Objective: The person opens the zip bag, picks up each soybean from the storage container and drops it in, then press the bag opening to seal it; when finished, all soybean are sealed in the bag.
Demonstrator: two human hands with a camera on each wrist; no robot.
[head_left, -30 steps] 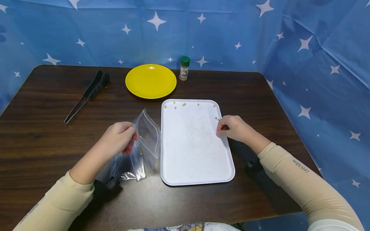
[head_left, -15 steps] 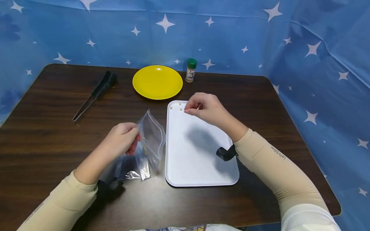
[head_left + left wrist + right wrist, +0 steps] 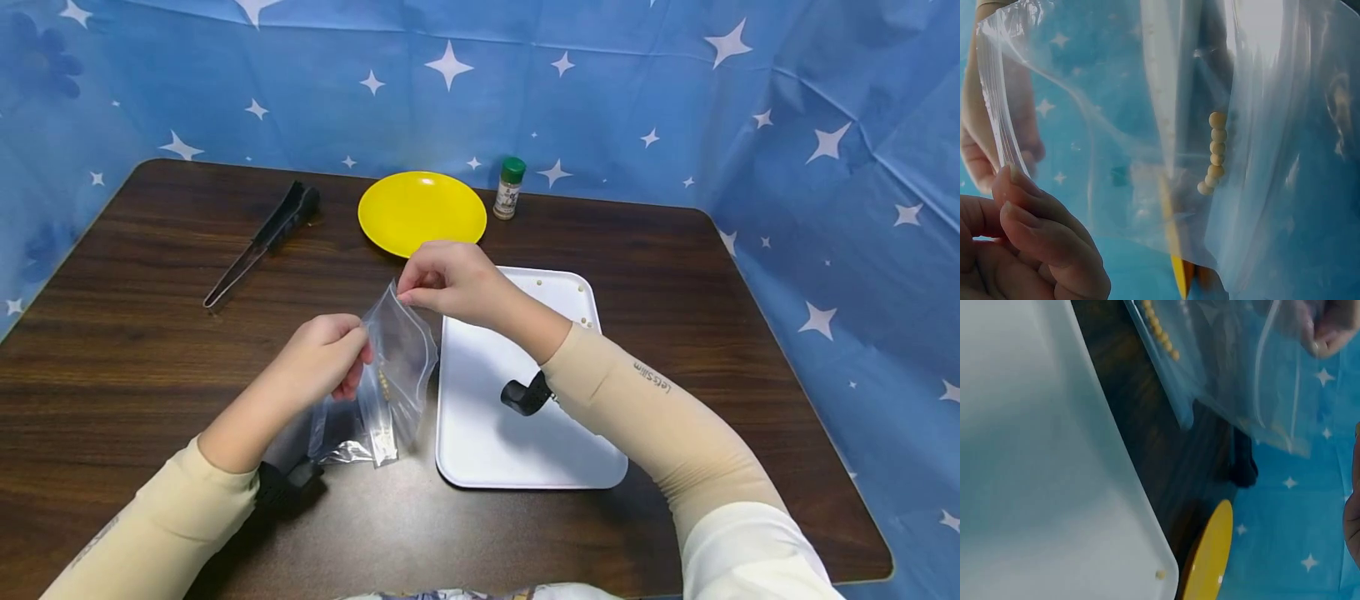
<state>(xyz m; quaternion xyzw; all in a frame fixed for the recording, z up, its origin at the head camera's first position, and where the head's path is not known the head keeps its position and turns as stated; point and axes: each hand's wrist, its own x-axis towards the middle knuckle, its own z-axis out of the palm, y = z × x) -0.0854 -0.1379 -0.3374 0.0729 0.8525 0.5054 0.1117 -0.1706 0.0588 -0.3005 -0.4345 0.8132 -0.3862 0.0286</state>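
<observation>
My left hand [image 3: 330, 354] pinches one edge of a clear zip-lock bag [image 3: 408, 350], which hangs with its mouth parted. A short row of round yellowish soybeans [image 3: 1217, 150] lies inside the bag. Over the bag's mouth my right hand [image 3: 450, 283] has thumb and fingertips together; in the right wrist view a yellowish speck shows at its fingertips, seemingly one soybean [image 3: 1357, 431]. To the right lies a white tray [image 3: 525, 471]. Several loose soybeans [image 3: 587, 323] sit near its far right corner, and my right forearm hides part of the tray.
A yellow plate [image 3: 420, 212] stands at the back, beside a green-capped seasoning bottle [image 3: 508, 190]. Black-tipped tongs [image 3: 262, 242] lie at the back left. A blue star-patterned cloth [image 3: 615, 92] hangs behind the dark wooden table [image 3: 150, 333].
My right hand has gone from the tray's right edge, across its far end, to the bag's mouth. My left hand has kept its grip on the bag. The head view has shifted slightly.
</observation>
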